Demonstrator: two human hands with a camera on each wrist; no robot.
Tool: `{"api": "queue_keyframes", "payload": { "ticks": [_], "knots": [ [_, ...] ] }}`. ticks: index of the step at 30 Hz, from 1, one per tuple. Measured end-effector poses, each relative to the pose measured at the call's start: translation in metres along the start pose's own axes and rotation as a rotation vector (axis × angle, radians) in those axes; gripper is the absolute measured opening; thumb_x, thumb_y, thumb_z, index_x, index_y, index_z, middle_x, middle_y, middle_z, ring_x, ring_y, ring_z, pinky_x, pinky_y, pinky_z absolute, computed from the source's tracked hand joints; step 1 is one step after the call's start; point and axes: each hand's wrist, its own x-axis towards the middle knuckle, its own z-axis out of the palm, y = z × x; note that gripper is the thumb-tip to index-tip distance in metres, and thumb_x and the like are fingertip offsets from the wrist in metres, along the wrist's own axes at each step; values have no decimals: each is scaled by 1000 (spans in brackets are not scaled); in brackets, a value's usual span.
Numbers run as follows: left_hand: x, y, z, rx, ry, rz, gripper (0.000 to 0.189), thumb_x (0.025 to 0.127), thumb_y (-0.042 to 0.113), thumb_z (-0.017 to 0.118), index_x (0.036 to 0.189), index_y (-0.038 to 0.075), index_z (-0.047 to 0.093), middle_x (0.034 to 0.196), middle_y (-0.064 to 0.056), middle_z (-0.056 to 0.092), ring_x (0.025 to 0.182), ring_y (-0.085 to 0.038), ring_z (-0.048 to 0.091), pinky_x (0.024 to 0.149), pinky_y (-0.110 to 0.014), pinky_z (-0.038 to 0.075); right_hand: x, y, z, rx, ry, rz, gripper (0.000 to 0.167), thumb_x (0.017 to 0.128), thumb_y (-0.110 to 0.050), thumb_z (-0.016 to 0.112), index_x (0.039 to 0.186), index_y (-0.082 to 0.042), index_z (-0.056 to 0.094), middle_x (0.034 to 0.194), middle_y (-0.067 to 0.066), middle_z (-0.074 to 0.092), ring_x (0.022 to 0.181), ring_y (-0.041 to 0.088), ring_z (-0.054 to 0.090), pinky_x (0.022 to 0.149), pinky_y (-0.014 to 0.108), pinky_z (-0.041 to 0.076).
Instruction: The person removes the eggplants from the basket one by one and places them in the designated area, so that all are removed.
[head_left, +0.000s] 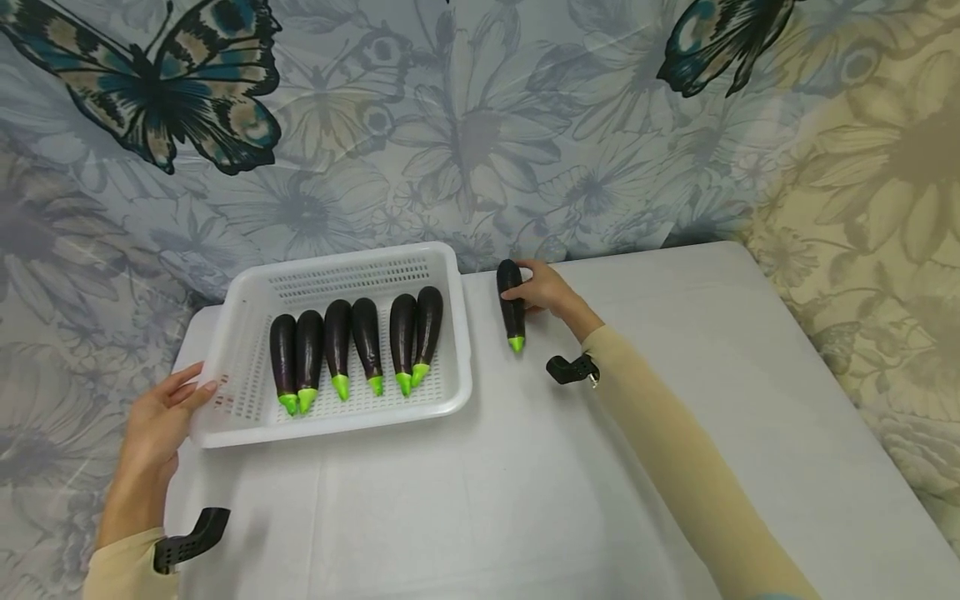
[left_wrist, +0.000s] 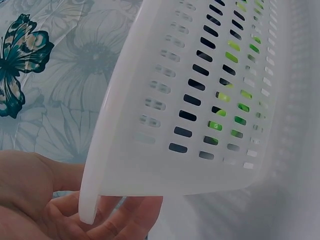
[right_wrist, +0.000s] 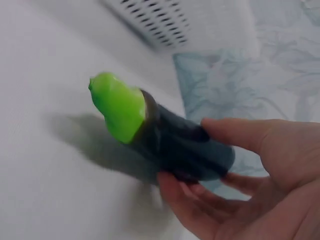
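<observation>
In the head view a white perforated plastic basket (head_left: pixel 337 429) stands on the left of the table. Several dark purple eggplants (head_left: pixel 337 337) with bright green stem ends lie inside it in a row, stems toward the front. My left hand (head_left: pixel 159 421) grips the basket's left end, thumb at the rim; the left wrist view has its fingers (left_wrist: pixel 127 220) reaching under that rim. To the right of the basket, my right hand (head_left: pixel 547 290) holds one more eggplant (head_left: pixel 512 304) between thumb and fingers. Its green end (right_wrist: pixel 120 107) points away from the palm in the right wrist view.
A white cloth covers the table (head_left: pixel 465 500). Behind it hangs a floral fabric backdrop (head_left: pixel 480 150) with large butterflies, meeting the table's back edge. Black wrist mounts (head_left: pixel 570 368) stick out from both sleeves.
</observation>
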Motion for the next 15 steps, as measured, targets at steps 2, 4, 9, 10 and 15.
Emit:
{"api": "queue_keyframes", "payload": {
  "ticks": [2, 4, 9, 10, 15],
  "knots": [
    [0, 0, 1, 3, 0, 11, 59, 101, 26, 56, 151, 3, 34, 127, -15, 53, 77, 7, 54, 63, -20, 51, 1, 4, 2, -68, 50, 6, 79, 90, -17, 71, 154, -5, 26, 142, 28, 44, 108, 38, 62, 83, 42, 55],
    [0, 0, 1, -3, 3, 17, 59, 101, 26, 56, 151, 2, 35, 124, -13, 55, 77, 7, 54, 62, -20, 51, 2, 5, 4, -133, 93, -1, 78, 89, -20, 72, 152, -4, 29, 142, 28, 43, 108, 37, 62, 80, 40, 56],
    [0, 0, 1, -17, 9, 13, 60, 100, 26, 57, 150, 3, 35, 119, -6, 56, 78, 6, 54, 62, -20, 51, 3, 3, 11, -240, 148, -16, 77, 88, -26, 73, 150, -2, 33, 138, 27, 48, 103, 35, 63, 74, 36, 56],
    [0, -1, 1, -18, 9, 10, 60, 100, 27, 57, 151, 3, 35, 120, -7, 55, 78, 6, 54, 63, -20, 51, 4, 3, 12, -251, 151, -14, 78, 88, -27, 73, 150, -2, 33, 138, 27, 48, 102, 35, 64, 74, 35, 56],
    [1, -1, 1, -29, 7, 10, 60, 100, 27, 57, 151, 3, 35, 119, -5, 56, 79, 6, 54, 63, -19, 51, 4, 2, 13, -278, 145, -10, 79, 90, -30, 70, 151, 0, 31, 139, 27, 48, 96, 33, 66, 74, 34, 56]
  ]
}}
